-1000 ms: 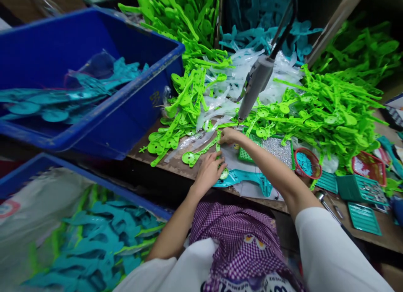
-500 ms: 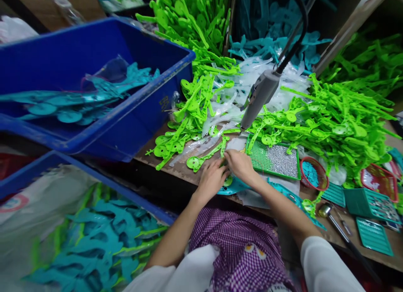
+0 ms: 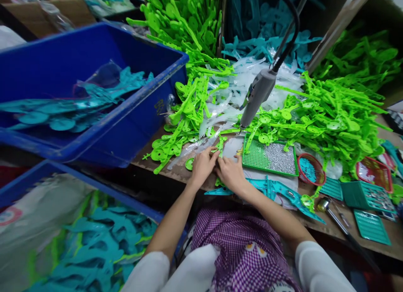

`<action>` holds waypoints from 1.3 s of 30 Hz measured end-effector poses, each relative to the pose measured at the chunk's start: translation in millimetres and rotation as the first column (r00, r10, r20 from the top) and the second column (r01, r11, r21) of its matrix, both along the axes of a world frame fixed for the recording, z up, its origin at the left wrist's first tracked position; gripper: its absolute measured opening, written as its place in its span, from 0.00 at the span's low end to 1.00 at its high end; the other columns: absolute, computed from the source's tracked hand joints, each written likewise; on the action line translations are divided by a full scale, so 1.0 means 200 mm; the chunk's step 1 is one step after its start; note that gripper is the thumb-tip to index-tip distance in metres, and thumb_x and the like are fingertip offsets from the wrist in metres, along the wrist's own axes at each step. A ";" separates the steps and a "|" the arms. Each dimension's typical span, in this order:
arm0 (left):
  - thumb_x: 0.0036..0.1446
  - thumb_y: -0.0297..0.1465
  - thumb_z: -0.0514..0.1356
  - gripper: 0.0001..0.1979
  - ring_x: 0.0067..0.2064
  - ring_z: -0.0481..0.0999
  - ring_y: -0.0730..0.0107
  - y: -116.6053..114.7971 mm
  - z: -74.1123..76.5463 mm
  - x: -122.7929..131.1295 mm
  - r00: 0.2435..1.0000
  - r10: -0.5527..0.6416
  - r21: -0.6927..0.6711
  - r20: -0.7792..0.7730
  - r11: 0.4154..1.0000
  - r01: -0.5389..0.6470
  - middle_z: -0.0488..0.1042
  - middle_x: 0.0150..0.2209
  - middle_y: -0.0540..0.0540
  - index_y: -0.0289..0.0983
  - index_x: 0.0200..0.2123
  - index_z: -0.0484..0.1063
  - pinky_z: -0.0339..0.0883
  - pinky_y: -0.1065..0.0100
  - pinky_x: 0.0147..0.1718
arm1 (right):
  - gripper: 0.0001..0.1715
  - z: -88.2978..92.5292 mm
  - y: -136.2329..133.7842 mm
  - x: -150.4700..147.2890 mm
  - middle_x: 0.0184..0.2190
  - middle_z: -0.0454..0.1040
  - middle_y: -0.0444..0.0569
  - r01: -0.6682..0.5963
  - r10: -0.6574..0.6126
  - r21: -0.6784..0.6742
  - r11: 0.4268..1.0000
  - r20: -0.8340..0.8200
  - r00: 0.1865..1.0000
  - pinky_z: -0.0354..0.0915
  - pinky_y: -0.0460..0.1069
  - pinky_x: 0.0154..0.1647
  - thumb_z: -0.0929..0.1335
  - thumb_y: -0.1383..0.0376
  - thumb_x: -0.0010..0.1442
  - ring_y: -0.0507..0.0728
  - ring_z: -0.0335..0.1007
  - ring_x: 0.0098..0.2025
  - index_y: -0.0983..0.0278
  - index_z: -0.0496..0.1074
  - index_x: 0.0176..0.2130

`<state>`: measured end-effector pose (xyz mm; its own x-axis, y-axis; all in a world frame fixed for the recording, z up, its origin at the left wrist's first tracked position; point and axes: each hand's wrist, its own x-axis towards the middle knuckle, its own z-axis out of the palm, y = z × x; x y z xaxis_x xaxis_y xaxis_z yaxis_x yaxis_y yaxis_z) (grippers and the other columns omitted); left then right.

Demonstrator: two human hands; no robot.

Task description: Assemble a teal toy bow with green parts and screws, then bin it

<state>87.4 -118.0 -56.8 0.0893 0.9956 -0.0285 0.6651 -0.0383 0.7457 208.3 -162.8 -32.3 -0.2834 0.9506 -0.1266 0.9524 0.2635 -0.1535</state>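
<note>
My left hand (image 3: 202,165) and my right hand (image 3: 231,171) meet at the front edge of the bench, fingers bent and fingertips almost touching. Between them is a thin lime-green plastic part (image 3: 221,143), its upper end sticking out beyond the fingertips and the rest covered by the hands. Under my right wrist lies a long turquoise plastic piece (image 3: 273,189), flat along the bench edge. A green disc end (image 3: 189,163) shows just left of my left hand. The grey electric screwdriver (image 3: 258,95) hangs tip down, beyond the hands and untouched.
A green tray (image 3: 269,173) of small metal screws sits right of the hands, beside a red basket (image 3: 317,169) of turquoise bits. Heaped green parts (image 3: 343,111) rise behind. A hammer (image 3: 338,220) lies at right. A large blue bin (image 3: 147,90) stands left.
Both hands have drawn slightly down and left, and my right hand has come lower beside the left. More of the turquoise piece shows. The camera view has shifted a little.
</note>
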 end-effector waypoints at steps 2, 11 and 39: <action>0.61 0.34 0.59 0.14 0.41 0.80 0.56 0.02 0.00 0.01 0.999 0.009 -0.007 -0.034 1.000 -0.009 0.82 0.37 0.45 0.39 0.49 0.75 0.70 0.62 0.41 | 0.24 0.00 -0.02 0.01 0.50 0.74 0.62 -0.049 0.049 -0.013 0.999 0.005 0.999 0.46 0.65 0.64 0.61 0.64 0.67 0.64 0.69 0.52 0.69 0.64 0.60; 0.62 0.31 0.57 0.10 0.43 0.80 0.54 0.00 0.00 0.03 0.989 -0.002 0.016 -0.148 1.000 0.005 0.82 0.39 0.43 0.39 0.42 0.78 0.68 0.62 0.40 | 0.17 0.04 0.31 0.18 0.49 0.78 0.54 0.086 -0.104 -0.078 0.993 -0.257 0.961 0.62 0.50 0.50 0.62 0.66 0.67 0.59 0.73 0.51 0.63 0.74 0.51; 0.60 0.31 0.59 0.13 0.44 0.80 0.57 -0.10 -0.08 -0.02 0.978 -0.199 0.045 -0.069 0.978 0.202 0.82 0.42 0.41 0.37 0.46 0.79 0.70 0.62 0.44 | 0.11 0.01 0.41 0.12 0.45 0.77 0.52 0.073 -0.104 -0.175 0.982 -0.175 0.979 0.63 0.51 0.44 0.63 0.67 0.64 0.61 0.71 0.47 0.62 0.72 0.45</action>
